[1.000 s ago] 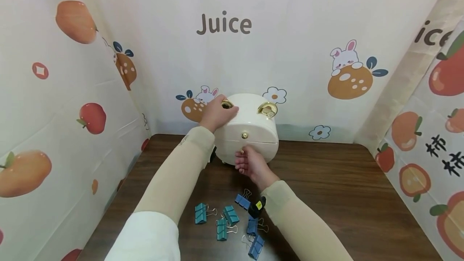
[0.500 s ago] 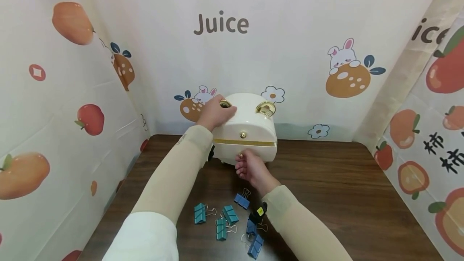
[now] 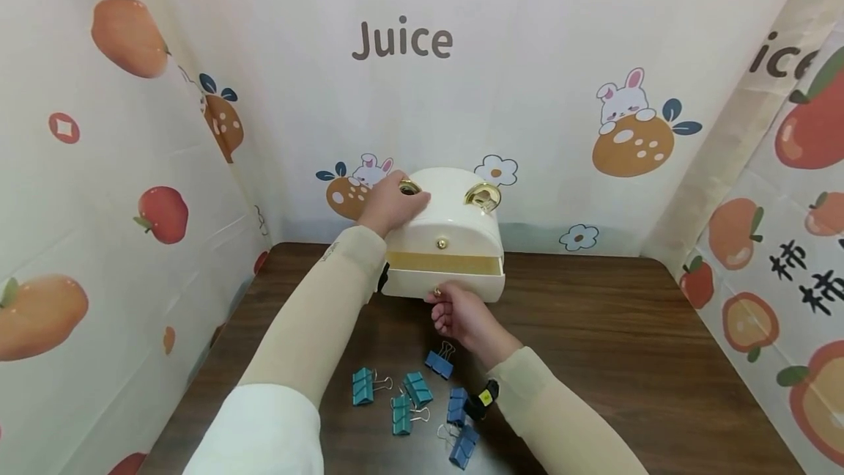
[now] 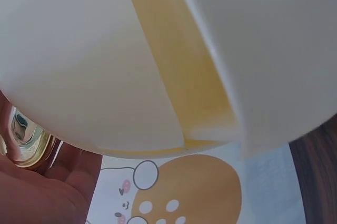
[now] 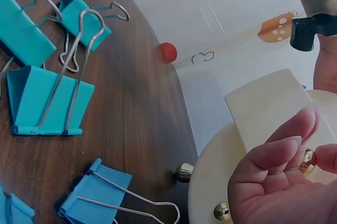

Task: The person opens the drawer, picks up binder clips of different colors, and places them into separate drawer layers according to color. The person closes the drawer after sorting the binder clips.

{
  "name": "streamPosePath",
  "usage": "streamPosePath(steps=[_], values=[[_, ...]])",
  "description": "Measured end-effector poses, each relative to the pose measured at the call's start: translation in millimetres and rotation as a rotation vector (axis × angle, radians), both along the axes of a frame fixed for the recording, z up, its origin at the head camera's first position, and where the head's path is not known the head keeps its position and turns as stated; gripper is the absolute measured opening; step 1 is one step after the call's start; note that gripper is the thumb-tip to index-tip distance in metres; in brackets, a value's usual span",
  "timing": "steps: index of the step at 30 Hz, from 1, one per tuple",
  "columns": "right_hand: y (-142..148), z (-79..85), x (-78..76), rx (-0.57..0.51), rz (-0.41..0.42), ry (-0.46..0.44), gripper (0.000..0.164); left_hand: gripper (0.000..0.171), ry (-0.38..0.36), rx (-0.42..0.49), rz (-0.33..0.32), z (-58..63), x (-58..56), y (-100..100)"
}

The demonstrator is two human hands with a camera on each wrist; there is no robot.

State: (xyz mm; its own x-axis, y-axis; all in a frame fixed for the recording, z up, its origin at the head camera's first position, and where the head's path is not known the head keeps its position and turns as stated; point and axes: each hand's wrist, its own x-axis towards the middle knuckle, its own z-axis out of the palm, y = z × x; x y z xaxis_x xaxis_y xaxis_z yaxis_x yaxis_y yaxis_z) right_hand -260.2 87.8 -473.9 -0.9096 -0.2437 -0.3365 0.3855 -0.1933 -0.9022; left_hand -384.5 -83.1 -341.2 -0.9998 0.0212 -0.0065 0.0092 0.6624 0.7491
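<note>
A rounded white drawer box (image 3: 451,196) with gold fittings stands near the back edge of the table. My left hand (image 3: 390,205) holds its upper left side, thumb and fingers around the left gold ring (image 4: 29,139). With my right hand (image 3: 464,319) I pinch the small gold knob (image 5: 308,161) of the lower drawer (image 3: 409,283). That drawer is pulled partway out, showing a yellowish inside with nothing visible in it. The upper drawer's gold knob (image 3: 442,243) is untouched.
Teal binder clips (image 3: 401,415) and blue binder clips (image 3: 439,363) lie on the dark wood table (image 3: 593,358) in front of the box. A printed cloth (image 3: 527,94) hangs behind and along both sides.
The lower drawer has gone from closed to partly open, drawn toward me by my right hand. My left hand has stayed on the box. The clips have not moved.
</note>
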Motion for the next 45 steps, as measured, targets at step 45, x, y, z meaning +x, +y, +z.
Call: streamPosePath(steps=[45], values=[[67,-14.2,41.4,0.212,0.231,0.361,0.034,0.040,0.015,0.045,-0.006,0.7,4.9,0]])
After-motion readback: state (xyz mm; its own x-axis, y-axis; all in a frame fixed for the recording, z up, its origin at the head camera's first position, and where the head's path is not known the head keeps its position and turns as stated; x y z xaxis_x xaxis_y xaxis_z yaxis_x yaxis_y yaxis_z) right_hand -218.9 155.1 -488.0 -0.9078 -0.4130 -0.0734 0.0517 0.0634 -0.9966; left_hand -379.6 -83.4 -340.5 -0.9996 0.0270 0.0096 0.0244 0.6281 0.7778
